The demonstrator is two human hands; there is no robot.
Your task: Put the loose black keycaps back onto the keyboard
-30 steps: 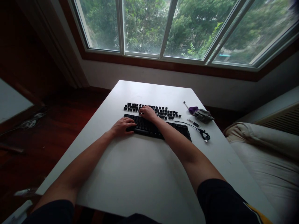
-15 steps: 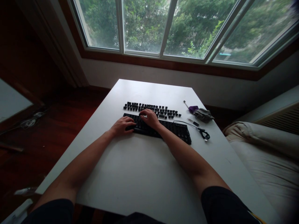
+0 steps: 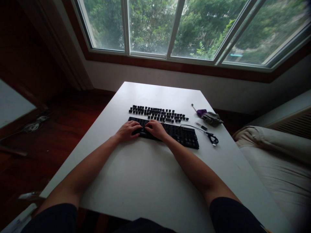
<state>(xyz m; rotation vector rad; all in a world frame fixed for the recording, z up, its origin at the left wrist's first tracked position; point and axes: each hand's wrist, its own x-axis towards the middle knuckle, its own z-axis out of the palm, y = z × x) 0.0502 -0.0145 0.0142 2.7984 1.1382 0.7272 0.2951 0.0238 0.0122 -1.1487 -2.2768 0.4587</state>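
A black computer keyboard (image 3: 173, 130) lies across the white table, its cable running off the far right side. My left hand (image 3: 127, 130) rests over the keyboard's left end, fingers curled on top and thumb along the near edge, gripping it. Beside it, my right hand (image 3: 155, 128) is on the left-middle of the keyboard with thumb and fingertips drawn together; anything small between them is hidden. Just beyond the keyboard, loose black keycaps (image 3: 159, 111) stand in several uneven rows.
To the right lie a coiled USB cable (image 3: 213, 139), a small tool with thin wires (image 3: 201, 126), a grey and purple cloth (image 3: 209, 116) and a thin brush-like stick (image 3: 193, 107). A beige sofa (image 3: 269, 158) stands right of the table (image 3: 145, 181), under a window.
My right hand has come back toward me from the keyboard's far edge by the keycaps, down onto its keys. The left hand stays at the left end.
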